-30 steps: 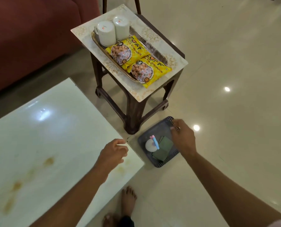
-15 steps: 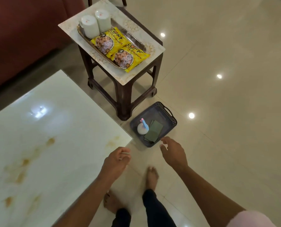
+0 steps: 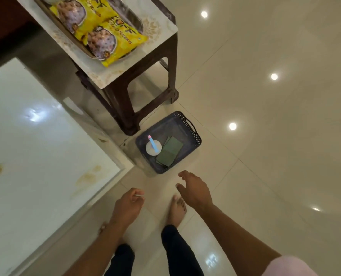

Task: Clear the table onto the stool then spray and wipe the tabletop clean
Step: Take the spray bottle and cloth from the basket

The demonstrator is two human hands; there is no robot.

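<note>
The white glossy tabletop (image 3: 46, 152) fills the left, bare, with brown stains near its front corner. At the top, the brown stool (image 3: 161, 50) carries a metal tray (image 3: 129, 14) with two yellow snack packets (image 3: 106, 34). A dark grey basket (image 3: 191, 134) sits on the floor by the stool's leg. It holds a white spray bottle (image 3: 153, 147) with a blue nozzle, and green cloths (image 3: 169, 152). My right hand (image 3: 195, 191) hovers just short of the basket, fingers spread, holding nothing. My left hand (image 3: 127, 206) hangs beside the table corner, fingers curled, pinching a thin white sliver.
Glossy cream floor tiles (image 3: 265, 156) stretch to the right, with ceiling lights reflected in them. My bare feet (image 3: 177, 210) and dark trouser legs stand between the table and the basket. A dark red sofa edge shows at the top left corner.
My right hand has let go of the basket's handle and drawn back toward me. My left hand has come off the table corner. The view has tilted down.
</note>
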